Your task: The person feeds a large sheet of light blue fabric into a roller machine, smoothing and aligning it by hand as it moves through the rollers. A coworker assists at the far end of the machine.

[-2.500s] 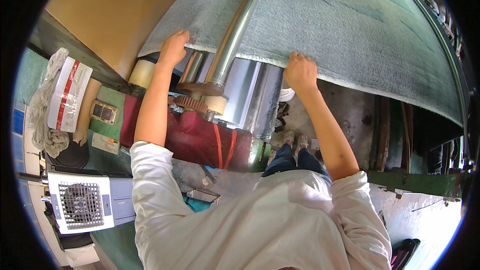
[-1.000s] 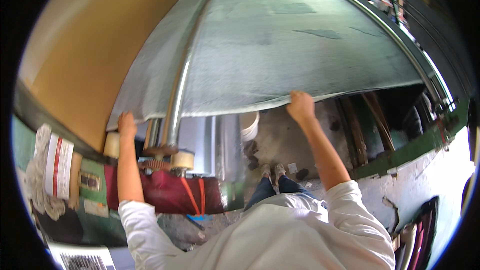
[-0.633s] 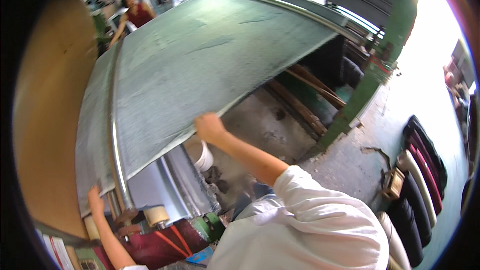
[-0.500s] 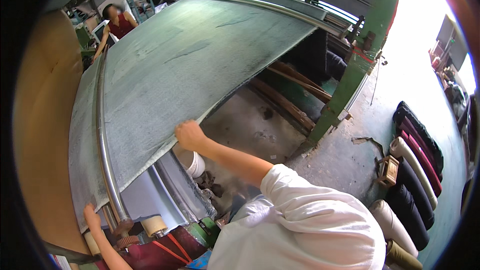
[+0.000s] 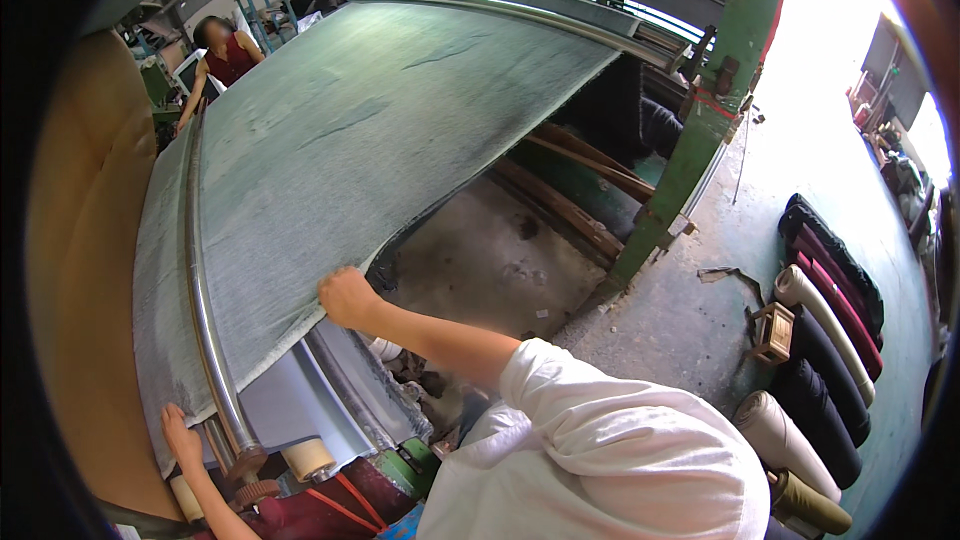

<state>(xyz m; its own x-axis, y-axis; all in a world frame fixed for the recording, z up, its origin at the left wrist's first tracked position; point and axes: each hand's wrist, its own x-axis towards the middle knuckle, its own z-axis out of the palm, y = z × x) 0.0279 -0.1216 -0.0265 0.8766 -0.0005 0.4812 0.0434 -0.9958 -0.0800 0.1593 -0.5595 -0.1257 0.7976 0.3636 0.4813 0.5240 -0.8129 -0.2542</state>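
A wide sheet of grey-green fabric (image 5: 290, 155) stretches across the machine, and a long metal bar (image 5: 197, 270) lies over its left part. My right hand (image 5: 345, 298) is closed on the fabric's near edge, to the right of the bar. At the lower left, my left hand (image 5: 180, 437) grips the same sheet's near corner, left of the bar's gear end; its fingertips are partly hidden. Under the sheet, a pale smooth surface (image 5: 285, 405) and a lower roller (image 5: 340, 390) show. A pale roll end (image 5: 308, 459) sits near the gear (image 5: 257, 493).
A tan panel (image 5: 90, 270) rises at the left. A co-worker (image 5: 228, 55) stands at the far left edge of the sheet. A green post (image 5: 690, 140) stands at the right. Several fabric rolls (image 5: 820, 410) and a small wooden stool (image 5: 773, 332) are on the floor.
My right hand has moved left and nearer, drawing the fabric edge along. The sheet and my arm now cover most of the white bucket. My left hand stays near the same corner.
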